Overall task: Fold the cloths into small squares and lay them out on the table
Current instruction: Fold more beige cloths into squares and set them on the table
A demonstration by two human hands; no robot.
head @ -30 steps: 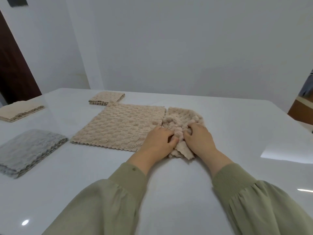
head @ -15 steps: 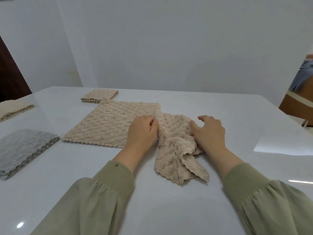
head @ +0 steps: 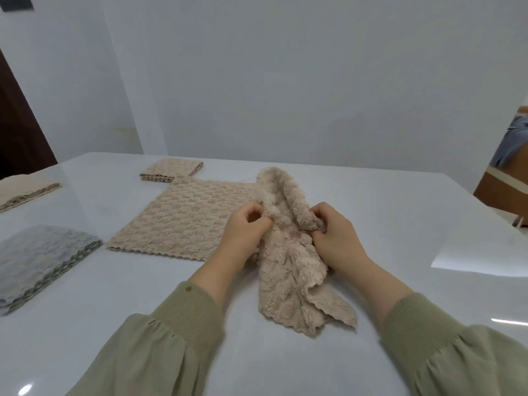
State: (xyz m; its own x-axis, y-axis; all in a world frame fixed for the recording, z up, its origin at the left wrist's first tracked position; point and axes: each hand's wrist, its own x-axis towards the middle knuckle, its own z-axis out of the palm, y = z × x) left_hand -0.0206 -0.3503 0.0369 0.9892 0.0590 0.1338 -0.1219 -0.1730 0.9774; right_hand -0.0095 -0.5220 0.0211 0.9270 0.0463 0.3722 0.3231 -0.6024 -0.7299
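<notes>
As left hand [head: 245, 233], right hand [head: 338, 238] pinch, cloth [head: 288, 271] between

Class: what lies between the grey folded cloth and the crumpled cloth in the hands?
A flat beige cloth on the table, in the head view.

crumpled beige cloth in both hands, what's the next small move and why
Probably draw the left hand and right hand apart to spread the crumpled beige cloth flat on the table; both grip it, yet it lies bunched and twisted.
</notes>
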